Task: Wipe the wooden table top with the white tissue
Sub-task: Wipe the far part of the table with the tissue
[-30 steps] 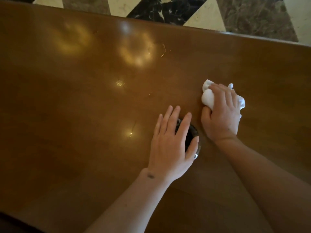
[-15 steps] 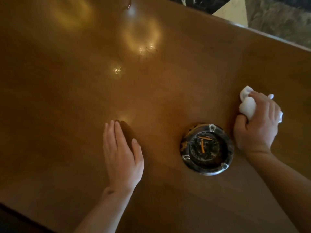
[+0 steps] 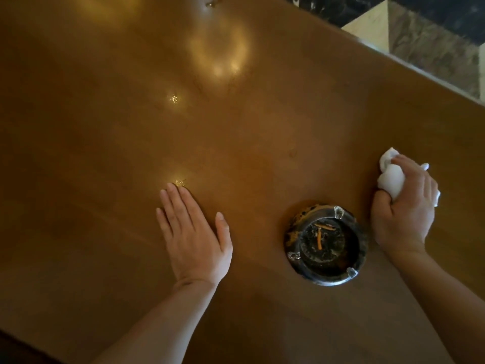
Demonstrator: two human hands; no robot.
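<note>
We look down on the glossy wooden desk (image 3: 262, 122). Our right hand (image 3: 404, 206) is curled tightly around the crumpled white tissue (image 3: 391, 179), which bulges out between thumb and fingers near the desk's right side; we cannot tell whether the tissue touches the wood. Our left hand (image 3: 193, 235) lies flat, palm down, fingers together and thumb spread, holding nothing. Between the two hands, just beside the right wrist, stands a dark round ashtray (image 3: 324, 245) with orange butts inside. Patterned marble floor (image 3: 433, 35) shows beyond the far edge.
</note>
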